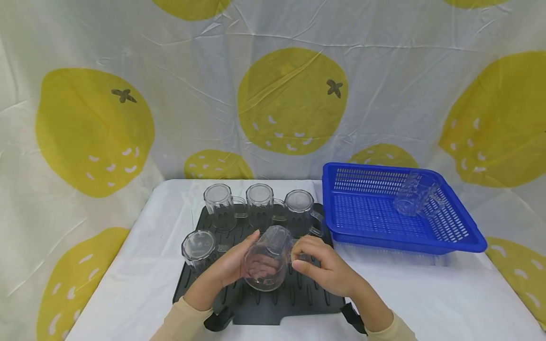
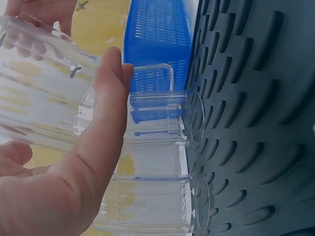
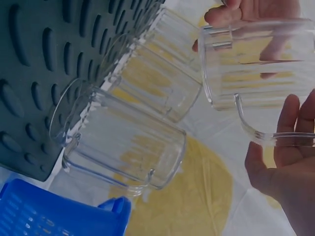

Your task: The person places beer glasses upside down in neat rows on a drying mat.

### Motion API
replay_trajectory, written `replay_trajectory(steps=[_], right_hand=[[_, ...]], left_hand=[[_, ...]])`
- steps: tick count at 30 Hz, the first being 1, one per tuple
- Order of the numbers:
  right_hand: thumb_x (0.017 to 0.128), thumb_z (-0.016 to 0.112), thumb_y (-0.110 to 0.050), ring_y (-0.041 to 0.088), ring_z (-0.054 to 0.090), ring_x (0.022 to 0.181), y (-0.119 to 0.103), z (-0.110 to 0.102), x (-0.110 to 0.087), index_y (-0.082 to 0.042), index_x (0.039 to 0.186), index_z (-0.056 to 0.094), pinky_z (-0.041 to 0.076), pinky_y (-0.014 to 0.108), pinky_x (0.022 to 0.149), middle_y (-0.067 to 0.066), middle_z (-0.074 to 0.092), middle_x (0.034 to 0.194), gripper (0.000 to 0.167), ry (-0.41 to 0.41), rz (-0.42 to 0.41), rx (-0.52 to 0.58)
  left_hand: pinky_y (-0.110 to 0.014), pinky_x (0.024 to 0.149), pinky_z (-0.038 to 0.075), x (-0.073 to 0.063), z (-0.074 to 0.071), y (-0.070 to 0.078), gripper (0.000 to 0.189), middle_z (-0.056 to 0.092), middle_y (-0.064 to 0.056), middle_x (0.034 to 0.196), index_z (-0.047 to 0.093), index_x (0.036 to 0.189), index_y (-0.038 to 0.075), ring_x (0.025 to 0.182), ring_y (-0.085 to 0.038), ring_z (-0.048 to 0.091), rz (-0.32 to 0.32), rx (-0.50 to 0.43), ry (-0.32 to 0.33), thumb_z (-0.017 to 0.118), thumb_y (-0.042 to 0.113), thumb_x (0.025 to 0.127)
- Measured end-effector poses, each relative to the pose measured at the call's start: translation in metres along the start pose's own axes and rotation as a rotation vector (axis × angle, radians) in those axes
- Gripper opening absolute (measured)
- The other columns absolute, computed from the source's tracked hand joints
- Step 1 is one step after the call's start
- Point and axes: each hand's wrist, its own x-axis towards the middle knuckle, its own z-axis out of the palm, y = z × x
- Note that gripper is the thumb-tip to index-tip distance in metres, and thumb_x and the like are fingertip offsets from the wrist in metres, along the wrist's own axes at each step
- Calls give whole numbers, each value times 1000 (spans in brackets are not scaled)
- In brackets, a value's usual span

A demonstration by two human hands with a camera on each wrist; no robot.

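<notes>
A clear glass mug [image 1: 268,277] is held tilted above the dark drying mat [image 1: 256,312], its wider end toward the person. My left hand [image 1: 232,265] grips the mug's body, thumb on the near side and fingers seen through the glass. With curled fingers my right hand [image 1: 322,263] holds the mug's handle [image 3: 285,137]. Behind it, a row of clear mugs stands on the mat: the left mug [image 1: 219,208], the middle mug [image 1: 260,208] and the right mug [image 1: 300,215]. Another mug [image 1: 198,248] stands nearer, left of my left hand, partly hidden by it.
At the right, a blue plastic basket [image 1: 396,244] sits on the white-covered table [image 1: 426,289]; one clear mug [image 1: 411,196] lies in its right part. A white curtain [image 1: 384,94] with yellow lemon prints hangs behind the table.
</notes>
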Motion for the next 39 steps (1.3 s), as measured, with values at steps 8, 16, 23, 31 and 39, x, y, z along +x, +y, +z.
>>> replay_trajectory(steps=[8, 16, 23, 31, 39], right_hand=[[92, 64, -3, 14, 49, 104, 4, 2, -5, -23, 91, 62, 39, 41, 92, -6, 56, 104, 20, 4, 12, -153], [91, 68, -14, 17, 48, 116, 9, 4, -8, -25, 88, 66, 40, 52, 94, -5, 55, 114, 11, -6, 40, -292], [92, 69, -24, 27, 39, 135, 10, 5, -10, -28, 89, 67, 38, 61, 99, 2, 56, 128, 5, -26, 93, -368], [95, 65, -31, 29, 30, 140, 11, 6, -12, -25, 90, 69, 37, 63, 100, 6, 50, 138, 9, -15, 108, -377], [84, 74, -11, 32, 27, 141, 15, 6, -14, -21, 109, 66, 37, 66, 97, 7, 44, 144, 28, 12, 66, -356]], left_hand=[[-29, 74, 53, 1, -5, -2, 69, 64, -22, 119, 30, 147, -3, 102, -30, 68, 40, 3, 61, 35, 50, 103], [-43, 85, 54, 3, -8, -4, 63, 65, -22, 116, 19, 145, -6, 102, -34, 67, 105, -38, 92, 43, 36, 104], [-39, 85, 54, 3, -6, -4, 66, 62, -21, 123, 18, 145, -1, 103, -32, 67, 122, -11, 162, 51, 34, 101], [-46, 94, 48, 3, -4, -5, 63, 59, -23, 126, 19, 144, 3, 103, -33, 67, 150, 67, 236, 53, 34, 100], [-41, 89, 50, 2, 4, -5, 74, 55, -25, 126, 19, 146, 7, 96, -25, 66, 235, 99, 334, 66, 24, 92]])
